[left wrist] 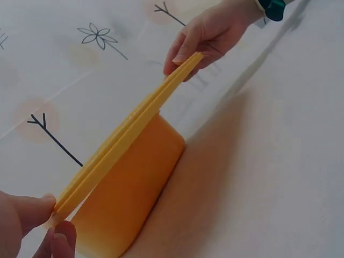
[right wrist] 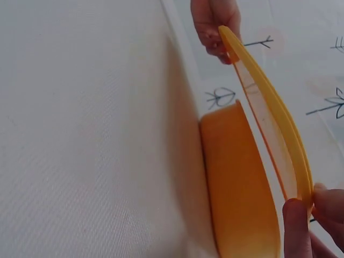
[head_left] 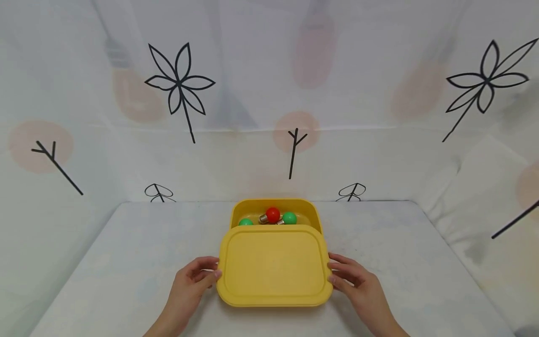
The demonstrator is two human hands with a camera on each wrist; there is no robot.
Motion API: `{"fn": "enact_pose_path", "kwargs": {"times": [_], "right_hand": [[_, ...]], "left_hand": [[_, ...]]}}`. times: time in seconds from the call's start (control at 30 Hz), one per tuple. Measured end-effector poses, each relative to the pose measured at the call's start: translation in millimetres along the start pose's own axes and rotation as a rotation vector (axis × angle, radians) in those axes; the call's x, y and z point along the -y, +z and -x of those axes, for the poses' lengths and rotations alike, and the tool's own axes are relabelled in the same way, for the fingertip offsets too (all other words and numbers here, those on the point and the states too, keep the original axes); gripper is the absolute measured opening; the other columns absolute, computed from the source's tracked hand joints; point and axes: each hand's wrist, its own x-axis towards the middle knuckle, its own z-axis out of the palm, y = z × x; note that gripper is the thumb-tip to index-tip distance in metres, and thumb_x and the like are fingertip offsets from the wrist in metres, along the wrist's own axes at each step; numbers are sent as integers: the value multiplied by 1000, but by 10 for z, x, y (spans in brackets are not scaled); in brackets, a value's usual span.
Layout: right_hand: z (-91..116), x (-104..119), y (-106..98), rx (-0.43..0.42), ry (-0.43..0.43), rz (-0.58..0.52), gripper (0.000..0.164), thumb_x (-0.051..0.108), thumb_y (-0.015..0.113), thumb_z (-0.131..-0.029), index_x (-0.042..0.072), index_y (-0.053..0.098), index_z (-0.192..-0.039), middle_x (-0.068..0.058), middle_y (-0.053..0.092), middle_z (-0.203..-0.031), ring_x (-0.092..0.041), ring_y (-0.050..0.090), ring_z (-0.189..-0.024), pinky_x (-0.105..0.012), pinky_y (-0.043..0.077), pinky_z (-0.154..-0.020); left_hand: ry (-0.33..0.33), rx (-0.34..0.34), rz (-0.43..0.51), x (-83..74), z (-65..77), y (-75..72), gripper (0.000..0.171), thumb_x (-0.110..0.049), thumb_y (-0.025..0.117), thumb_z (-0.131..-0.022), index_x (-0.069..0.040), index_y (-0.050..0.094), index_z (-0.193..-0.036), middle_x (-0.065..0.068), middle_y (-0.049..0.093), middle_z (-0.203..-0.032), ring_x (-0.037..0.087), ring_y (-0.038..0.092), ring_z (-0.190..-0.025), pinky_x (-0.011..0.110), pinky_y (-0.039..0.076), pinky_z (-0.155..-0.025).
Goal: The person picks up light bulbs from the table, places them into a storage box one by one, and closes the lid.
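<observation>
Both hands hold a yellow lid (head_left: 274, 267) level in front of the body. My left hand (head_left: 191, 283) pinches its left edge between thumb and fingers, and my right hand (head_left: 358, 285) pinches the right edge. Behind and partly under the lid stands a yellow box (head_left: 275, 204), its near part hidden. Inside it lie a red bulb (head_left: 273, 215), a green bulb (head_left: 289, 218) and, half covered, another green ball-shaped top (head_left: 245, 222). In the left wrist view the lid (left wrist: 129, 134) is raised above the box (left wrist: 140, 183); the right wrist view shows a gap between them.
A pale cloth-covered table (head_left: 139, 252) bears the box. White cloth walls (head_left: 252, 93) with printed leaves and twigs rise behind and at both sides. The box stands close to the back wall. A dark green band (left wrist: 273, 8) circles the right wrist.
</observation>
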Motion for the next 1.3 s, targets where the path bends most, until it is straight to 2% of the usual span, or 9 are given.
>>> {"fn": "enact_pose_path", "kwargs": {"times": [0.13, 0.23, 0.4, 0.5, 0.67, 0.9, 1.07, 1.13, 1.3], "right_hand": [[-2, -36, -20, 5, -54, 49, 27, 12, 79, -84, 9, 75, -111, -9, 61, -134, -9, 63, -113, -25, 55, -82], [2, -38, -26, 34, -77, 29, 28, 10, 79, -83, 8, 75, -110, -12, 60, -136, -7, 61, -116, -25, 54, -83], [12, -39, -33, 97, -116, -32, 34, 1, 79, -81, 1, 72, -114, -19, 54, -141, -5, 61, -115, -29, 55, -83], [20, -39, -31, 110, -113, -33, 41, 1, 81, -78, 0, 71, -117, -19, 51, -144, -6, 62, -115, -29, 55, -83], [15, -44, -27, 120, -129, 42, 50, 9, 85, -76, 7, 69, -124, -14, 48, -148, 1, 56, -120, -27, 53, -86], [-10, -81, -45, 130, -336, 127, 57, 6, 86, -72, 6, 67, -126, -18, 48, -147, 1, 53, -124, -29, 52, -87], [-23, -77, -28, 100, -344, 187, 60, 10, 87, -71, 9, 67, -127, -15, 49, -147, 2, 51, -125, -28, 52, -87], [-30, -72, -18, 90, -333, 211, 60, 11, 87, -71, 9, 67, -127, -13, 48, -148, -1, 50, -127, -28, 52, -88], [-58, -61, 10, 55, -313, 277, 60, 13, 89, -69, 10, 68, -126, -11, 49, -148, -19, 50, -131, -23, 50, -88]], "left_hand": [[5, 1, -26, -10, 15, -1, 27, -15, 78, -86, -6, 72, -111, 8, 71, -96, 18, 64, -83, 30, 52, -74], [42, -1, -61, -5, 14, -13, 24, -15, 78, -86, -8, 73, -109, 7, 70, -93, 18, 64, -82, 28, 52, -75], [150, 19, -103, 12, -1, -38, 23, -9, 78, -85, -11, 74, -107, 5, 68, -106, 17, 65, -88, 25, 54, -75], [194, 50, -126, 25, -13, -54, 27, -8, 80, -82, -15, 74, -107, 3, 66, -112, 17, 65, -94, 26, 55, -76], [241, 98, -199, 58, -39, -72, 36, -14, 85, -79, -23, 73, -111, -1, 62, -117, 17, 62, -99, 27, 54, -76], [372, 138, -303, 101, -67, -89, 46, -26, 89, -74, -27, 71, -115, -5, 59, -122, 15, 60, -101, 29, 53, -73], [448, 138, -363, 134, -87, -70, 49, -30, 90, -71, -28, 71, -117, -8, 59, -125, 12, 59, -106, 30, 52, -73], [446, 129, -389, 132, -90, -49, 50, -33, 90, -70, -30, 71, -116, -10, 59, -126, 12, 58, -109, 30, 52, -74], [437, 100, -455, 94, -102, 15, 51, -41, 90, -67, -31, 71, -114, -12, 59, -126, 14, 56, -112, 30, 53, -75]]}}
